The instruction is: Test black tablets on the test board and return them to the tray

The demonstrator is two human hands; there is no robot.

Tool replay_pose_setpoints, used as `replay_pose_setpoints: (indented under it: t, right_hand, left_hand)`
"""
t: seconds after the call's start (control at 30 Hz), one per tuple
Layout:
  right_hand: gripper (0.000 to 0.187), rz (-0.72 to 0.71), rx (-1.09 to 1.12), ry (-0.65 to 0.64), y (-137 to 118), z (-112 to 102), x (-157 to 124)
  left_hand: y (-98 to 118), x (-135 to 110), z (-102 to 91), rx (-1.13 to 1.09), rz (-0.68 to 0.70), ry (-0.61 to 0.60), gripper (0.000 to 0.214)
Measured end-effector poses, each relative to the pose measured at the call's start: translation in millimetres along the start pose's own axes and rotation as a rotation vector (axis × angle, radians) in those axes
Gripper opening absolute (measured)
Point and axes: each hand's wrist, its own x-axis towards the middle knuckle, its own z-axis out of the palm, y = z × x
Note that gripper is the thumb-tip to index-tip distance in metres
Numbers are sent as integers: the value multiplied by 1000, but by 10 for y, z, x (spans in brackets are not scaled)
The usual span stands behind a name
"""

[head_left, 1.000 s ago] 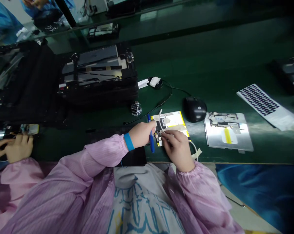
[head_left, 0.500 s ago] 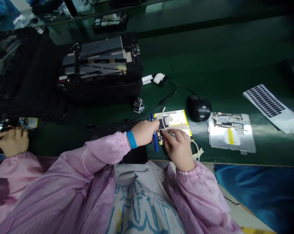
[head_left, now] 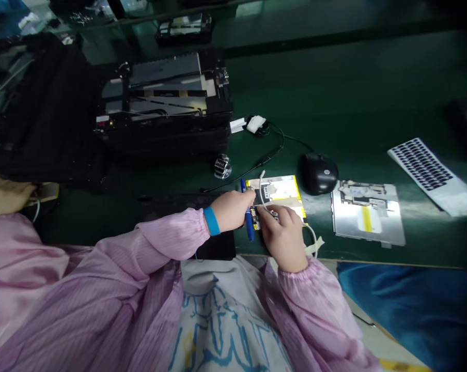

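On the green bench (head_left: 345, 93), our left grip (head_left: 231, 211) clenches a blue tool (head_left: 249, 225); our right grip (head_left: 283, 240) pinches a white cable (head_left: 262, 190).

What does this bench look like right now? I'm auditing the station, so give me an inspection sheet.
Surface: green bench mat, shiny under the light.
Job's things: yellow-edged panel with a small circuit board on it.
Clutter: black mouse, tally counter, keyboard panel, metal plate, black stacked case.
Grippers: left hand, with a blue wrist strap, grips a blue-handled tool; right hand is on the circuit board.
Cables: white cable runs under the right hand; black cable lies beside the tally counter.
Surroundings: co-worker's hand at far left; blue cloth below the bench.
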Motion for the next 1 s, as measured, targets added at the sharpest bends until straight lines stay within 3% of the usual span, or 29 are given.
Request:
replay_pose_setpoints:
  t: [0.73, 0.87, 1.0]
  right_hand:
    - [37, 13, -46, -28, -45, -2, 41]
    - [38, -4, -59, -57, -68, -42, 53]
    - [39, -67, -45, -134, -57, -139, 51]
  left_hand:
    - [-53, 20, 31, -64, -15, 89, 11]
    - [-28, -105, -130, -109, -34, 171, 16]
    - [-149, -496, -421, -206, -24, 350, 22]
